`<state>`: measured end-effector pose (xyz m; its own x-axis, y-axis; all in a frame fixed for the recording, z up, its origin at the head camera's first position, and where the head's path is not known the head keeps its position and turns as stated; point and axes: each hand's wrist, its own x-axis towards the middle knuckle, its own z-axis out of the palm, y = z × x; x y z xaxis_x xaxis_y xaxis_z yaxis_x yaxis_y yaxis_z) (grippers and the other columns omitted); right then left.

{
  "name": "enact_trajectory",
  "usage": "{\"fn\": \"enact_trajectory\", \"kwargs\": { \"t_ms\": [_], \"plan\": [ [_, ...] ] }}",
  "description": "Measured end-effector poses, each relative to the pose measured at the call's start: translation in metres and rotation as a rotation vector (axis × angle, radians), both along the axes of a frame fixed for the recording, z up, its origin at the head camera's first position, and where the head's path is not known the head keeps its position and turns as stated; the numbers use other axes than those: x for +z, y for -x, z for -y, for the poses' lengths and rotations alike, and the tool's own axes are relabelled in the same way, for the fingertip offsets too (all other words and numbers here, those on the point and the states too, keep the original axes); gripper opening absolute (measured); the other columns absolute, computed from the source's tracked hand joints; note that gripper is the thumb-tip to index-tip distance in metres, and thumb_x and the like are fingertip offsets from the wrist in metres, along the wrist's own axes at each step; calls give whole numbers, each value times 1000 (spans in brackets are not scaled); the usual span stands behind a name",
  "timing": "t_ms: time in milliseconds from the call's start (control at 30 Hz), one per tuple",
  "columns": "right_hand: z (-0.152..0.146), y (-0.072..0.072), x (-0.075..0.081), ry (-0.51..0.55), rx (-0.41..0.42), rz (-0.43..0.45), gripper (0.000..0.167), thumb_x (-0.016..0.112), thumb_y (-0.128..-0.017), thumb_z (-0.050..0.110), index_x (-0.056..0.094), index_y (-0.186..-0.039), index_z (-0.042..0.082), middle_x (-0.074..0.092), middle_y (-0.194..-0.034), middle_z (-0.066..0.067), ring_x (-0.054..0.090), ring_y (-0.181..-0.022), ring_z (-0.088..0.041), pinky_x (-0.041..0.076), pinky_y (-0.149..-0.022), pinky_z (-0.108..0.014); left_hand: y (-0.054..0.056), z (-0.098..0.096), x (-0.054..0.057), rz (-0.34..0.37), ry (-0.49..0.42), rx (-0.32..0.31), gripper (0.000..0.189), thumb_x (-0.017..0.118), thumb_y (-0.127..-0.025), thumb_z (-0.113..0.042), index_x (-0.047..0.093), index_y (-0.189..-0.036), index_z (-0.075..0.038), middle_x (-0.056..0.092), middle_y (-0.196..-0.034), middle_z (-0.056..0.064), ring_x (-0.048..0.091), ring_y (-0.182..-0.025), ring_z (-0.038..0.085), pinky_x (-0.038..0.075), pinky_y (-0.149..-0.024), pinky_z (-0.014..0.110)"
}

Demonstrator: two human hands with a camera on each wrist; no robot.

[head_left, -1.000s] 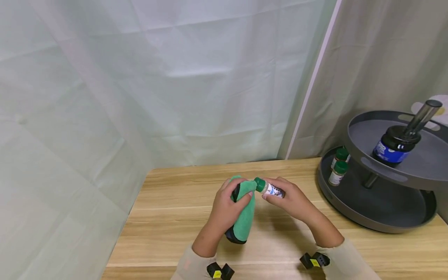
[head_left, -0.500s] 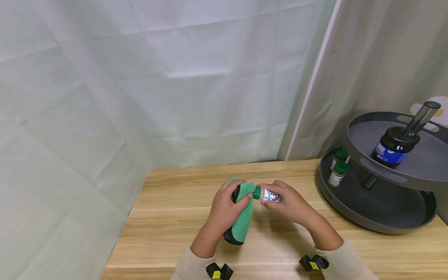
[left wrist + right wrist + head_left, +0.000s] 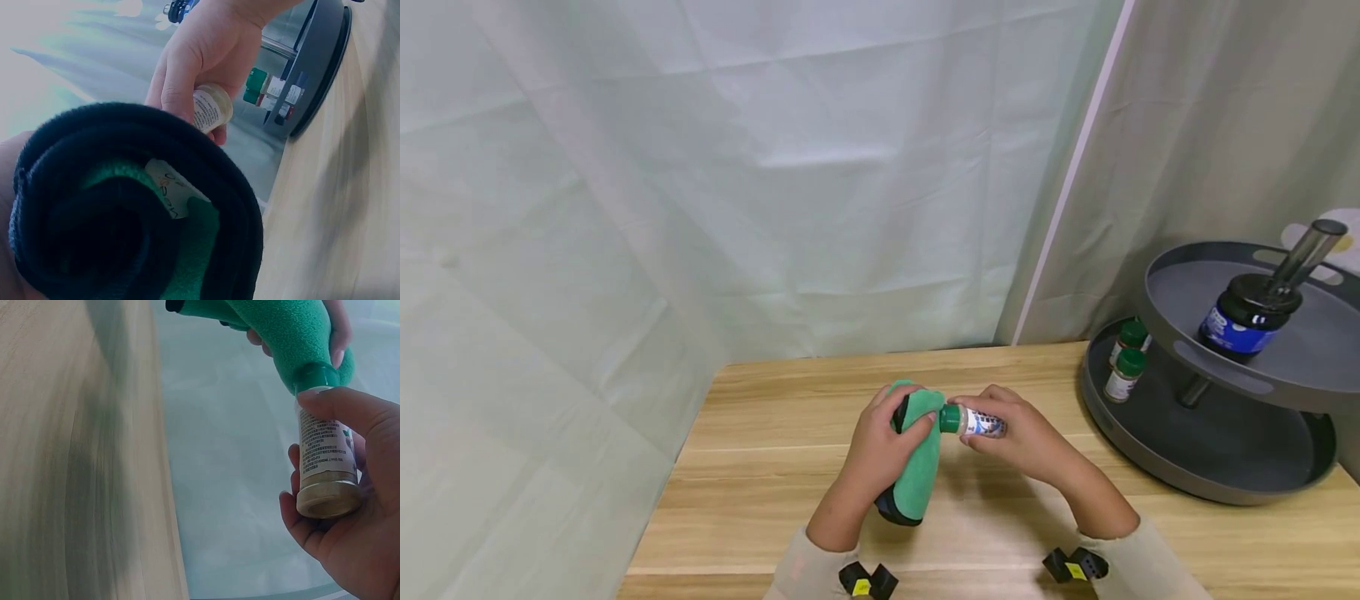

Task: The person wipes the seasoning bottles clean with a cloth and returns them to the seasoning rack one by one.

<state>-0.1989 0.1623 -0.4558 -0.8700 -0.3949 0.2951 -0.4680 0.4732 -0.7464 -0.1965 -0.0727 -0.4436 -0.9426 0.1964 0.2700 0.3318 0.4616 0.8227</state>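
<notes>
My left hand [image 3: 883, 446] grips a rolled green cloth [image 3: 921, 475] with dark edging, held above the table. The left wrist view looks into the end of the roll, where a white tag [image 3: 172, 187] shows. In my right hand [image 3: 1018, 429] is a small spice bottle [image 3: 983, 423] with a green cap [image 3: 951, 418], tilted onto its side with the cap toward the cloth. The right wrist view shows the cap against the green cloth [image 3: 287, 337], and fingers and thumb wrapped round the labelled bottle [image 3: 328, 447].
At the right stands a two-tier dark grey round tray [image 3: 1210, 467]. Its lower tier holds green-capped spice bottles [image 3: 1124, 375]. On the upper tier sits a dark jar with a blue label [image 3: 1236, 329], beside a grey cylinder [image 3: 1311, 254]. A pale curtain hangs behind the wooden table [image 3: 760, 467].
The spice bottle has turned from a slant to nearly level, its cap now lower along the cloth. Both hands have shifted slightly; the grips are the same.
</notes>
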Motion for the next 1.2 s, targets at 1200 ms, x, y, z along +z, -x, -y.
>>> {"fn": "enact_trajectory", "kwargs": {
  "t_ms": [1200],
  "plan": [
    [-5, 4, -2, 119, -74, 34, 45, 77, -91, 26, 65, -135, 29, 62, -103, 0, 57, -83, -13, 53, -65, -26, -3, -1, 1, 44, 51, -20, 32, 70, -93, -36, 67, -123, -26, 62, -119, -2, 58, -96, 16, 51, -80, 35]
  ]
}}
